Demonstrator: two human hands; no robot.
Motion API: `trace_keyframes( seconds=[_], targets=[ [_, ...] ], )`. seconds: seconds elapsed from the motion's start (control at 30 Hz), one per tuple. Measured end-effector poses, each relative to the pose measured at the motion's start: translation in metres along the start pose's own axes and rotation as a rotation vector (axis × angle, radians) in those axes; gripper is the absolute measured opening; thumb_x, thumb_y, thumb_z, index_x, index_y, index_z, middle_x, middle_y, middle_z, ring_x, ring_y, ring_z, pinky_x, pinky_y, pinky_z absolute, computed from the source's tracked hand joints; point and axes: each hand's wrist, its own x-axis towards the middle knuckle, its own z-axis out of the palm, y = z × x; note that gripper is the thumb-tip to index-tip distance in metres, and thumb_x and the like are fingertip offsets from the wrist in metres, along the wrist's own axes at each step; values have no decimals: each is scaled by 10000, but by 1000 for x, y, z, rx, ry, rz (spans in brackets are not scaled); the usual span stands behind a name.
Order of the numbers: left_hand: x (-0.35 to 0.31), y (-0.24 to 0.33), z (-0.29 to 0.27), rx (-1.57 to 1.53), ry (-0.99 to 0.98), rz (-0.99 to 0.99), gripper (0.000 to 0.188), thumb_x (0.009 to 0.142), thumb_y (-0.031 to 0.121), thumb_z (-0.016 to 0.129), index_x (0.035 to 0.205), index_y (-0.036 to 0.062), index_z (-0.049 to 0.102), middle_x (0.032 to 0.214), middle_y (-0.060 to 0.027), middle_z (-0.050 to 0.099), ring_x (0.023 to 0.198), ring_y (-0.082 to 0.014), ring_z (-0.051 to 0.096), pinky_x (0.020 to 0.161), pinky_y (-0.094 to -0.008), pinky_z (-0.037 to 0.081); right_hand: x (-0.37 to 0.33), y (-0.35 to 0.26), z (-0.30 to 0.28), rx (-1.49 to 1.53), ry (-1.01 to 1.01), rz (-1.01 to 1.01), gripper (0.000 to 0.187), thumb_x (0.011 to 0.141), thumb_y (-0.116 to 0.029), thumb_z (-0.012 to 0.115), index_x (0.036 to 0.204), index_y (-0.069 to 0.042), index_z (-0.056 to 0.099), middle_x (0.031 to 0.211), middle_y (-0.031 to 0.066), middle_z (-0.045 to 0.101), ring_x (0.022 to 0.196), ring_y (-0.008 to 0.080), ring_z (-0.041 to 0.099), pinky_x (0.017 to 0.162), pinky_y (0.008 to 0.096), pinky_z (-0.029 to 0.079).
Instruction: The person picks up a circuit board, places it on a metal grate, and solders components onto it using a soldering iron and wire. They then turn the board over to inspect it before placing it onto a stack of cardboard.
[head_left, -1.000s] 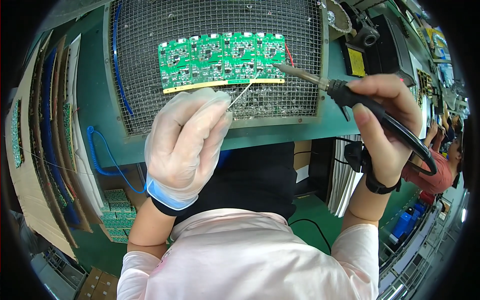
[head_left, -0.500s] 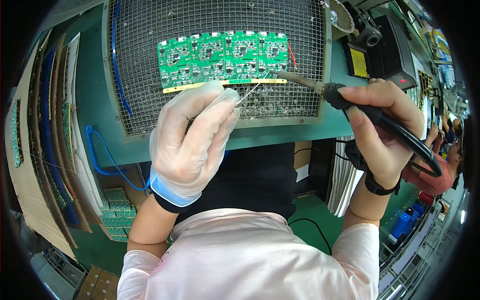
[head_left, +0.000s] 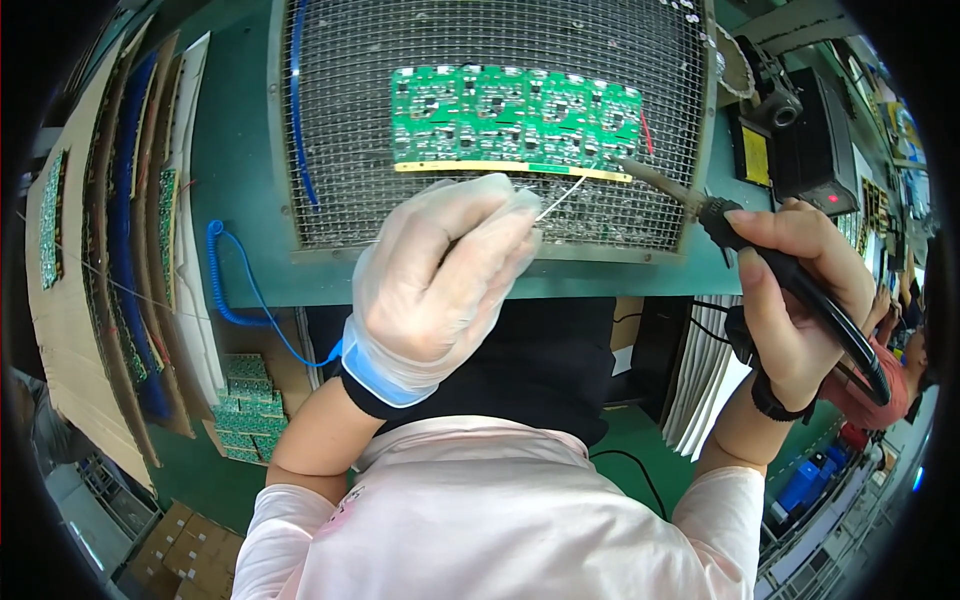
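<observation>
Gloved and closed, the left hand [head_left: 440, 285] pinches a thin solder wire [head_left: 562, 196] between its fingertips, and I see the wire's free end reaching up toward the lower edge of the green circuit board panel [head_left: 517, 118]. On the other side I have the right hand [head_left: 800, 295], bare with a dark wristband, wrapped firmly around the black handle of a soldering iron [head_left: 720, 215]; its metal tip meets the panel's yellow bottom strip near the right corner, just beside the wire's end. That panel lies flat on a wire mesh grid [head_left: 350, 150] framed in grey metal, which sits on a green bench top [head_left: 235, 160]. A blue coiled cord [head_left: 235, 300] runs from the blue cuff at the left wrist across the bench edge. To my left I see cardboard sheets and racks [head_left: 110, 250] standing on edge with more green boards tucked among them, and a stack of small green boards [head_left: 245, 405] lower down. At the upper right a black soldering station [head_left: 815, 140] with a small red light stands on the bench. Beyond the right hand another person in a red sleeve [head_left: 880, 380] works at a neighbouring bench, and boxes show on the floor at the lower left.
</observation>
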Motion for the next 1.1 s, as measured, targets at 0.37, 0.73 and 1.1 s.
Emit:
trace_keyframes(
  seconds=[0.37,0.73,1.1],
  targets=[
    [-2,-2,-13,52,-18,53,379,709,-43,801,1062,55,705,1056,-90,665,923,-284,674,799,-413,568,6,-27,2,-29,-40,170,195,827,-19,692,1000,70,680,921,76,685,806,112,596,751,210,431],
    [-9,-3,-35,163,-25,0,370,727,-20,797,1072,99,735,1072,-70,692,966,-268,680,915,-464,536,-17,21,-4,161,424,78,236,897,-53,651,1093,74,684,885,80,682,736,94,596,685,193,435],
    [-3,4,-31,214,-77,-63,355,785,6,785,1108,147,750,1014,-33,735,908,-208,695,1001,-465,486,-22,75,26,74,478,284,335,997,-73,611,1311,46,628,1118,145,717,895,152,691,826,274,546]
  ],
)
